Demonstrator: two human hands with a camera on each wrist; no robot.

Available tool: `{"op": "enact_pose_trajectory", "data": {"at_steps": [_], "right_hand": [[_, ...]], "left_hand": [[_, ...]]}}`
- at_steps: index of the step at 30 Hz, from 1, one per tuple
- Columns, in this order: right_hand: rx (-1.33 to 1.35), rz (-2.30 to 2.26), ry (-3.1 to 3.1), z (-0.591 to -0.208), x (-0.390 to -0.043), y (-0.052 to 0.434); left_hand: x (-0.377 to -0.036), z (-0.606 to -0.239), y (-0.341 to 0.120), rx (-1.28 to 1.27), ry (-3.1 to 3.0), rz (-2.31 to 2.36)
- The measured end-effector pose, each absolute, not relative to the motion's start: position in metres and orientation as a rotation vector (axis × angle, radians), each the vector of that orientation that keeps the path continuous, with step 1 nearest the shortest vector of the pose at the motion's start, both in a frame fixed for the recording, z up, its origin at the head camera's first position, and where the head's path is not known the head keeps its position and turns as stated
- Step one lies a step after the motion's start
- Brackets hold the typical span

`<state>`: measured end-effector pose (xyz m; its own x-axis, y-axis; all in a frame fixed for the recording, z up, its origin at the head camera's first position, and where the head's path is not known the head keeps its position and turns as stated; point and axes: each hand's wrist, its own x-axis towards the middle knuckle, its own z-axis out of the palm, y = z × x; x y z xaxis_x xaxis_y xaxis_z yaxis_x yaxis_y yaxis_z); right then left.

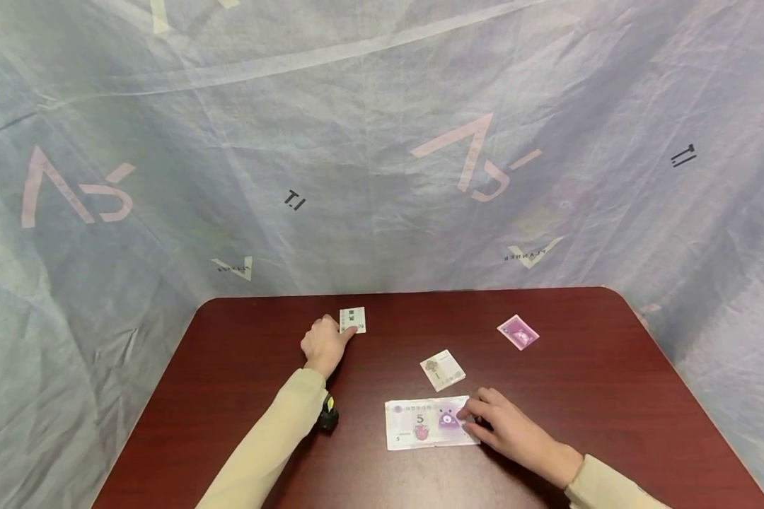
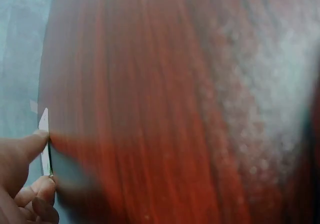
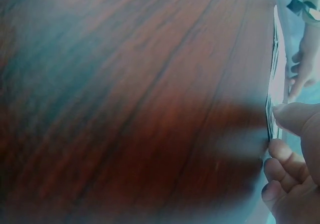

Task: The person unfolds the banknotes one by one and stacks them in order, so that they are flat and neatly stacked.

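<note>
At the far side of the table, my left hand point(image 1: 325, 345) pinches the edge of a small folded pale green banknote point(image 1: 353, 318). The left wrist view shows the thumb and curled fingers at this thin note point(image 2: 45, 149). A wide purple-and-white play banknote point(image 1: 407, 417) marked 5 lies flat near me. My right hand point(image 1: 516, 433) grips its right end between thumb and fingers. In the right wrist view, the thumb point(image 3: 295, 118) lies over the note's edge, fingers curled beside it. The note looks layered there.
A folded cream banknote point(image 1: 443, 370) lies just beyond the purple one. Farther back right is a small folded magenta note point(image 1: 518, 332). The dark red wooden table point(image 1: 242, 410) meets a grey printed cloth point(image 1: 369, 177) at its back and sides.
</note>
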<state>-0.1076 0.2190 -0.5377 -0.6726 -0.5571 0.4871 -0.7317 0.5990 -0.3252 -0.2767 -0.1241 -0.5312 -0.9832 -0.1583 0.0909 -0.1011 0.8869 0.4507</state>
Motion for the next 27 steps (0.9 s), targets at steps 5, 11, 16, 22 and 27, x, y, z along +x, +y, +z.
{"op": "enact_pose_trajectory", "data": {"at_steps": [5,11,16,22,27], "right_hand": [[1.036,0.723,-2.499,-0.5373,-0.1074,0.2188],[1.031,0.721,-2.502,-0.5374,-0.1066,0.2184],[1.025,0.713,-2.503,-0.5376,-0.1062,0.2182],[1.024,0.716,-2.502,-0.5374,-0.1059,0.2178],[1.016,0.717,-2.506,-0.5368,-0.1055,0.2177]], "left_hand": [[-0.2758,-0.5301,-0.1227,0.212,-2.939,-0.769],[-0.2748,-0.5281,-0.1218,0.244,-2.914,-0.875],[-0.2744,-0.5291,-0.1211,0.248,-2.869,-0.909],[-0.2763,-0.532,-0.1235,0.234,-2.793,-0.935],[-0.2754,-0.5317,-0.1267,0.174,-2.762,-0.975]]}}
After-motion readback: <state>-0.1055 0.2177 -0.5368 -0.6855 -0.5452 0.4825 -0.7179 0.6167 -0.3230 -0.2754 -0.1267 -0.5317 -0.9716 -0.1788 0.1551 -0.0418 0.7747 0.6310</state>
